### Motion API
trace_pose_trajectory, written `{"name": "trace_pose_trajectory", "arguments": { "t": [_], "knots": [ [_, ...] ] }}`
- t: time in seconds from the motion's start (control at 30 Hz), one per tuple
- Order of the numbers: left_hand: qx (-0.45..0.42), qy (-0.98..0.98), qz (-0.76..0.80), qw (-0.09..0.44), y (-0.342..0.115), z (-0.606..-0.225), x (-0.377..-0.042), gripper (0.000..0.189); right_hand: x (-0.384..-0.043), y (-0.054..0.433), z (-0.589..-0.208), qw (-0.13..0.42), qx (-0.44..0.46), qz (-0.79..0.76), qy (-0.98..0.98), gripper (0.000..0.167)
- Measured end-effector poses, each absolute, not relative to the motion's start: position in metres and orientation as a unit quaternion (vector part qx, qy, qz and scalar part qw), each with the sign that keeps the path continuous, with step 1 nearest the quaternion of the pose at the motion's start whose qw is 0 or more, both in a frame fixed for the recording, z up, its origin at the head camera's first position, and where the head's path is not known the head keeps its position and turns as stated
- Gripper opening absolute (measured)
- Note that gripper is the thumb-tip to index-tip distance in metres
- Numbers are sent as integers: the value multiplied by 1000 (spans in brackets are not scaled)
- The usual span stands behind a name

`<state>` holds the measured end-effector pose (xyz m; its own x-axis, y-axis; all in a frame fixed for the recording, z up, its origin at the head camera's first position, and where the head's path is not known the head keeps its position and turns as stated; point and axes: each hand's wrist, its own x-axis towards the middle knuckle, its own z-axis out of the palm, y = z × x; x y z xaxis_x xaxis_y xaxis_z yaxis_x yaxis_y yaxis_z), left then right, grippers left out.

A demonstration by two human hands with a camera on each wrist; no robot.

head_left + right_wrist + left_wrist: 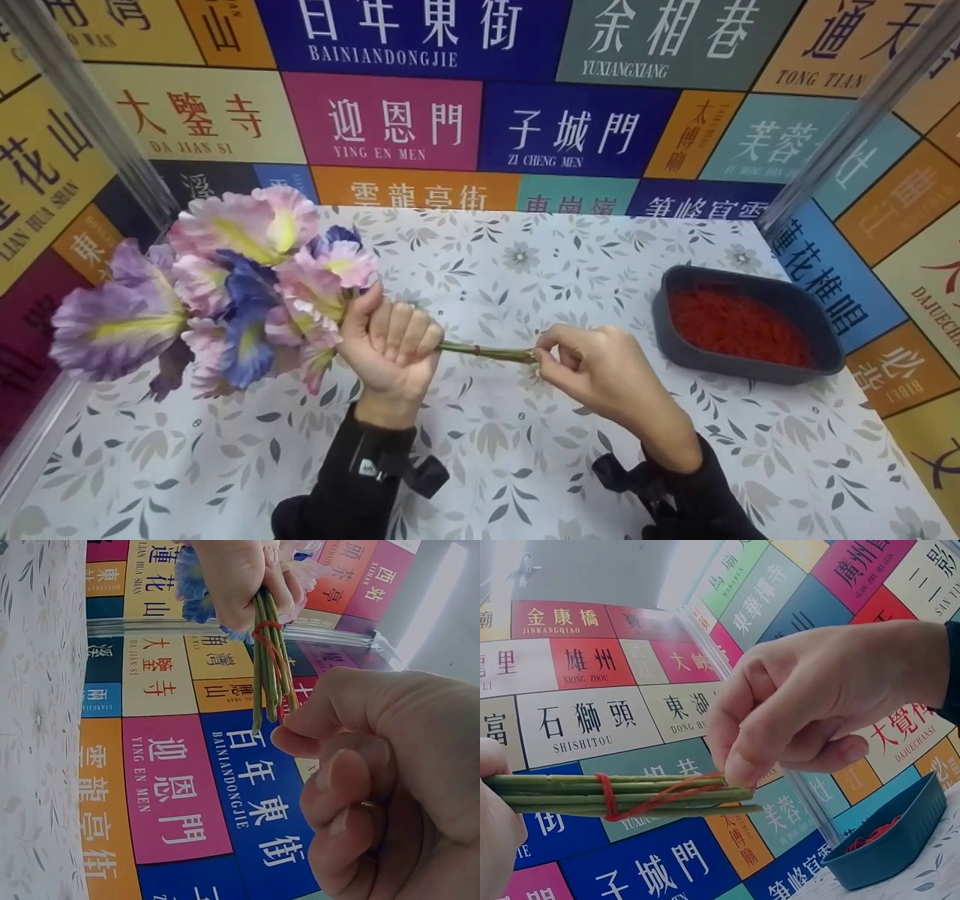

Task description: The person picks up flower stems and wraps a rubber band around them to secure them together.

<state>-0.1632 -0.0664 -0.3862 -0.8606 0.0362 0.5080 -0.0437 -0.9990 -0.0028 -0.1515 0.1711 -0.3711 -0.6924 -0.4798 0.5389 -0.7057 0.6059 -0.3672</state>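
Observation:
In the head view my left hand (394,337) grips a bunch of artificial irises (247,300) by the stems. The blooms are pink, purple and blue and point left. Green stems (547,791) stick out past the fist to the right. A red rubber band (609,797) circles them part way along, and a loop of it stretches toward the cut ends. At those ends my right hand (607,367) pinches the stretched loop between thumb and index finger. The right wrist view shows its other fingers (349,787) curled in.
A dark grey tub (817,367) holds a heap of red rubber bands (735,326) on the right of the table. White cloth with a leaf pattern (480,435) covers the table. Panels of coloured signs (382,120) stand behind and at both sides.

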Motion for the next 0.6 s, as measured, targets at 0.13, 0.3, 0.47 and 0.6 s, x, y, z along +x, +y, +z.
{"name": "trace_pose_trajectory", "arguments": {
  "t": [0.13, 0.3, 0.47, 0.6],
  "knots": [
    [267, -18, 963, 31, -67, -387, -164, 54, -154, 173, -372, 176, 347, 292, -873, 15],
    [274, -34, 960, 45, -68, -387, -165, 53, -158, 176, -373, 156, 363, 305, -866, 12],
    [275, -39, 959, 48, -69, -387, -165, 54, -162, 178, -374, 140, 384, 318, -856, 11],
    [262, -40, 963, 48, -70, -387, -165, 53, -164, 179, -376, 126, 402, 343, -840, 12]
  ]
}}
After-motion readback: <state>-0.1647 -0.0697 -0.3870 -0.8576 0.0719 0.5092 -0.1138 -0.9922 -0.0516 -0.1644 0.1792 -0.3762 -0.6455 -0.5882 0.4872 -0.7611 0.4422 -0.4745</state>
